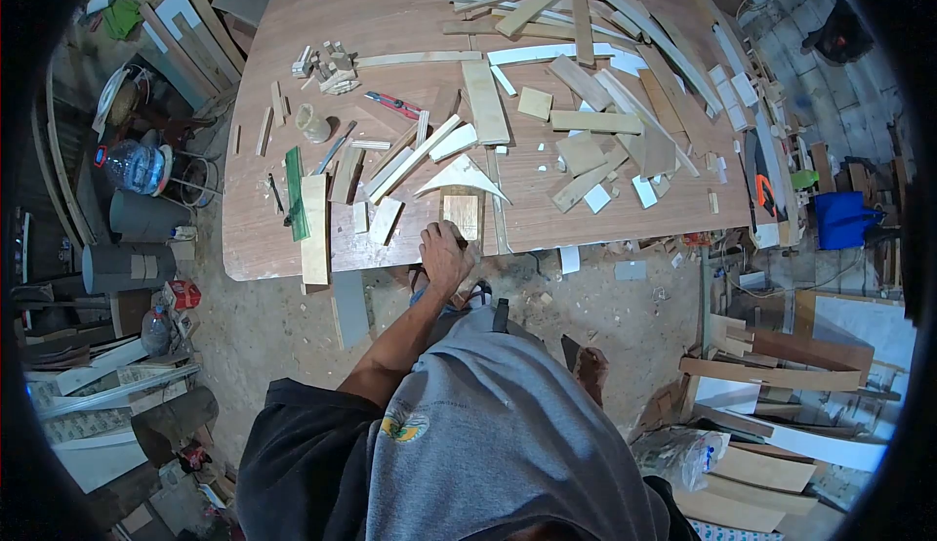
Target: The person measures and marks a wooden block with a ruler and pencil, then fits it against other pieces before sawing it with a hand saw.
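My left hand [447, 256] is at the front edge of the table, its fingers curled against the near end of a small wooden block [461, 211]. A pale curved, pointed piece [461, 176] lies just beyond the block. To the left are pale strips [418, 158] and a short light block [387, 221]. A red and blue tool [393, 104] lies farther back. My right hand does not show; the grey shirt covers much of the lower view.
Many wood strips [576, 19] are heaped at the table's [322, 23] back right. A green strip [296, 194] and a long board [314, 228] lie at the left. Boards [781, 375] are stacked at right; a brown object [590, 373] is near my body.
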`<move>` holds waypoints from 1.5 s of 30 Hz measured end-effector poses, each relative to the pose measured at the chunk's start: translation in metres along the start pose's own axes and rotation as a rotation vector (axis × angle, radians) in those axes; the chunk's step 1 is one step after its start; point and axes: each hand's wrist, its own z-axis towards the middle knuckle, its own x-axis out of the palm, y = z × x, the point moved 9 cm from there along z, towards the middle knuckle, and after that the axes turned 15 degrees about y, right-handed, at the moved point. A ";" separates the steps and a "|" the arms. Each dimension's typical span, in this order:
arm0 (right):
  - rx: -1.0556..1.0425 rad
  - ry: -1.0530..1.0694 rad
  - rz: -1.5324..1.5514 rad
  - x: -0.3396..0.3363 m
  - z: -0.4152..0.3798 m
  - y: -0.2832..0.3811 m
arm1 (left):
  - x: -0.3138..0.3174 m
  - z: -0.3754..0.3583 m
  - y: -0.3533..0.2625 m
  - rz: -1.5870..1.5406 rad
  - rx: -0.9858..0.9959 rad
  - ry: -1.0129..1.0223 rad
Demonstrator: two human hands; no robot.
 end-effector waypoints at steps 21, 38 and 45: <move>0.199 0.002 -0.354 0.011 -0.018 0.008 | -0.012 -0.005 0.012 -0.161 0.257 -0.174; 0.148 0.065 -0.307 0.013 -0.010 -0.021 | -0.005 0.001 0.022 -0.192 0.251 -0.136; 0.012 0.038 -0.305 0.010 -0.001 -0.026 | 0.001 0.002 0.025 -0.154 0.254 -0.098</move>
